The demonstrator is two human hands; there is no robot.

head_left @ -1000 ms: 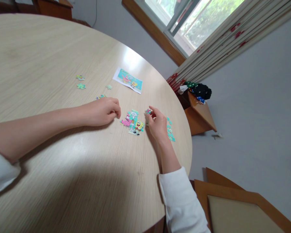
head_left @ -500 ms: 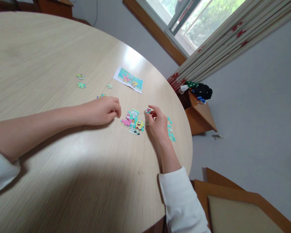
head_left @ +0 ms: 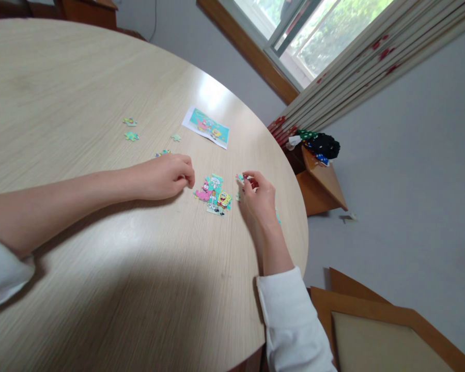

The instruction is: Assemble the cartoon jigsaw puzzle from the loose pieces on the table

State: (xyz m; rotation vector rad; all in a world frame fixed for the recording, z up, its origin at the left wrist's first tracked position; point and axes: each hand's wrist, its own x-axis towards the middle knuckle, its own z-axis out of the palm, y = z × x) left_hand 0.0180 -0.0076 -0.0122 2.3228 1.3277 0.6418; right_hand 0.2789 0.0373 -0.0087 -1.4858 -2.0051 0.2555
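A partly joined jigsaw puzzle of cartoon figures, pink, grey-green and yellow, lies flat between my hands. My left hand rests on the table just left of it, its fingers loosely curled with nothing visible in them. More puzzle pieces show partly from behind that hand. To the right of the puzzle, my right hand pinches a small puzzle piece with some purple on it between thumb and fingers. Light green and pink pieces lie at its fingertips. My right hand mostly covers further turquoise pieces.
A picture sheet of the cartoon figures lies beyond the puzzle. Loose pieces lie at the far left, with a single pale green piece nearer the sheet. The round table's edge curves past my right arm. A wooden chair stands at right.
My right hand has shifted a little to the right, away from the puzzle, with a piece between its fingers, and now covers more of the turquoise pieces. My left hand stays still.
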